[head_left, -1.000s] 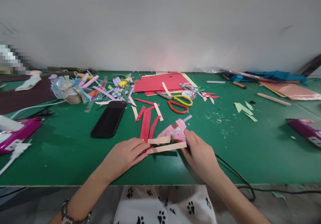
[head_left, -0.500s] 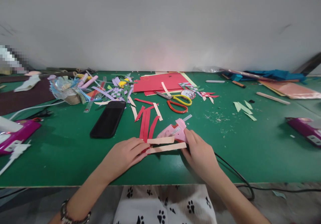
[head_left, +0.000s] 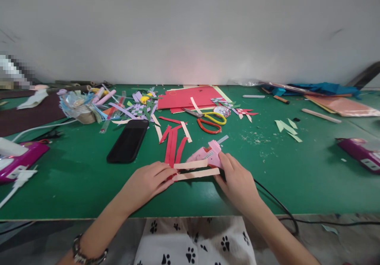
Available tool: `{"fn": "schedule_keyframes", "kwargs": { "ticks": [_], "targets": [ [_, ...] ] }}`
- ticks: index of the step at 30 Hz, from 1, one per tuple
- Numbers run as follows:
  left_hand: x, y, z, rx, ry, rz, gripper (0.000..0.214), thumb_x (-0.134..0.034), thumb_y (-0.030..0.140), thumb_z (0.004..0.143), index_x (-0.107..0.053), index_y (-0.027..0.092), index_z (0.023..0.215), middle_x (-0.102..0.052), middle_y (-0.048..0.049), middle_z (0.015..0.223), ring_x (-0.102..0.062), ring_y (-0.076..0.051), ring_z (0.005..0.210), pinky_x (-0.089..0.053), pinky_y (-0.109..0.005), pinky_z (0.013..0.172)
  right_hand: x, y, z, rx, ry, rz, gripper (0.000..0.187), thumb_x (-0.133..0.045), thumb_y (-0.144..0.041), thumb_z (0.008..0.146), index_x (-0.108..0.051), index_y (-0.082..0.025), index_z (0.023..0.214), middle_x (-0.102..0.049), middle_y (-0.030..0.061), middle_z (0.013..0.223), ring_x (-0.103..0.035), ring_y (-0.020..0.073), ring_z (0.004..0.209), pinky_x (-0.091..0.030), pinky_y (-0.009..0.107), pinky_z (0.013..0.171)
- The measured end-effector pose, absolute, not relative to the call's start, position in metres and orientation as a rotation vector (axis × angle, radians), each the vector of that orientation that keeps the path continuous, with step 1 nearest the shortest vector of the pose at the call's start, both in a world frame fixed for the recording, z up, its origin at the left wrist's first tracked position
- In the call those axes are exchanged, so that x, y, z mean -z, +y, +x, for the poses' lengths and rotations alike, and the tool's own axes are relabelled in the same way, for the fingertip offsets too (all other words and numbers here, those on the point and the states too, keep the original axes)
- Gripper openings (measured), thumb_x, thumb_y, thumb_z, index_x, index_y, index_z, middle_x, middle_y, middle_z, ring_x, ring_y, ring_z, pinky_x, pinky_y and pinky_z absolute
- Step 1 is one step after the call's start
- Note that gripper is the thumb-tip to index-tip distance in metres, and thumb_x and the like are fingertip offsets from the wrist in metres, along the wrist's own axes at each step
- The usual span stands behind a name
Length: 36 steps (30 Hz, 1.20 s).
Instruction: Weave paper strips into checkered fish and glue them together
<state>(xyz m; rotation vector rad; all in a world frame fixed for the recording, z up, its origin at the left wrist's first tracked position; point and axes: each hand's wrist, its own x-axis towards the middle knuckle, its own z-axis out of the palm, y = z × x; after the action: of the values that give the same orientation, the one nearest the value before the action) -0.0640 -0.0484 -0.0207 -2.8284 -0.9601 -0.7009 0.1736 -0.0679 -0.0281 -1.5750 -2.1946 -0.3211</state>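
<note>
My left hand [head_left: 148,182] lies flat on the green table [head_left: 74,182], fingers pressing the near ends of several red paper strips [head_left: 173,148] where two beige paper strips [head_left: 194,169] cross them. My right hand [head_left: 237,180] pinches the right end of the lower beige strip, thumb and fingers closed on it. A pink glue gun [head_left: 208,154] lies just behind my right hand, its black cord [head_left: 280,209] trailing off the table's near edge.
A black phone [head_left: 129,140] lies left of the strips. Behind them are red-and-yellow scissors [head_left: 210,122], red card sheets [head_left: 190,97] and a heap of coloured paper scraps [head_left: 139,106]. Purple devices [head_left: 20,158] sit at the left and right [head_left: 360,152] edges.
Both hands and the beige strips stay almost where they were; the view has shifted very slightly.
</note>
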Motion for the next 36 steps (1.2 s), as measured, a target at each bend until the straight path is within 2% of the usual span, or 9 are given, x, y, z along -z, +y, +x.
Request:
{"fn": "schedule_keyframes", "kwargs": {
  "ticks": [8, 13, 18, 23, 30, 36],
  "targets": [
    [0.020, -0.049, -0.065, 0.683, -0.993, -2.861, 0.032, -0.029, 0.026, 0.089, -0.059, 0.014, 0.088, -0.064, -0.0060, 0.080, -0.061, -0.012, 0.070, -0.049, -0.021, 0.061, 0.030, -0.070, 0.181, 0.240, -2.089, -1.628, 0.027, -0.031, -0.030, 0.083, -0.042, -0.017, 0.103, -0.057, 0.0075, 0.081, -0.057, 0.0185, 0.068, -0.043, 0.026, 0.050],
    [0.023, -0.048, -0.066, 0.691, -1.017, -2.852, 0.029, -0.032, 0.027, 0.088, -0.057, 0.013, 0.093, -0.065, -0.0064, 0.083, -0.061, -0.013, 0.075, -0.049, -0.022, 0.063, 0.029, -0.075, 0.193, 0.227, -2.022, -1.707, 0.032, -0.032, -0.041, 0.083, -0.045, -0.015, 0.098, -0.057, 0.0086, 0.078, -0.057, 0.0192, 0.065, -0.042, 0.027, 0.048],
    [0.023, -0.047, -0.065, 0.649, -0.990, -2.921, 0.037, -0.025, 0.026, 0.090, -0.060, 0.014, 0.089, -0.064, -0.0056, 0.085, -0.061, -0.012, 0.077, -0.050, -0.022, 0.069, 0.029, -0.079, 0.210, 0.276, -1.908, -1.807, 0.038, -0.030, -0.047, 0.083, -0.046, -0.015, 0.097, -0.058, 0.0105, 0.083, -0.057, 0.0204, 0.067, -0.042, 0.028, 0.050],
    [0.021, -0.047, -0.064, 0.640, -1.020, -2.939, 0.038, -0.024, 0.027, 0.090, -0.061, 0.014, 0.088, -0.063, -0.0055, 0.083, -0.060, -0.012, 0.075, -0.050, -0.022, 0.066, 0.031, -0.082, 0.230, 0.299, -1.801, -1.925, 0.044, -0.029, -0.052, 0.081, -0.047, -0.015, 0.095, -0.058, 0.0109, 0.081, -0.056, 0.0224, 0.069, -0.041, 0.029, 0.051],
    [0.020, -0.048, -0.065, 0.583, -1.036, -2.943, 0.032, -0.030, 0.026, 0.089, -0.061, 0.016, 0.090, -0.063, -0.0047, 0.082, -0.059, -0.013, 0.071, -0.049, -0.024, 0.062, 0.032, -0.084, 0.242, 0.294, -1.668, -2.046, 0.052, -0.026, -0.060, 0.077, -0.048, -0.015, 0.091, -0.055, 0.0081, 0.069, -0.052, 0.0206, 0.060, -0.036, 0.028, 0.048],
    [0.023, -0.048, -0.066, 0.598, -1.003, -2.923, 0.034, -0.028, 0.025, 0.089, -0.060, 0.014, 0.091, -0.064, -0.0062, 0.087, -0.060, -0.014, 0.079, -0.049, -0.024, 0.069, 0.031, -0.083, 0.240, 0.280, -1.637, -2.051, 0.053, -0.025, -0.062, 0.075, -0.048, -0.016, 0.088, -0.054, 0.0072, 0.070, -0.051, 0.0199, 0.060, -0.035, 0.027, 0.048]
  ]
}}
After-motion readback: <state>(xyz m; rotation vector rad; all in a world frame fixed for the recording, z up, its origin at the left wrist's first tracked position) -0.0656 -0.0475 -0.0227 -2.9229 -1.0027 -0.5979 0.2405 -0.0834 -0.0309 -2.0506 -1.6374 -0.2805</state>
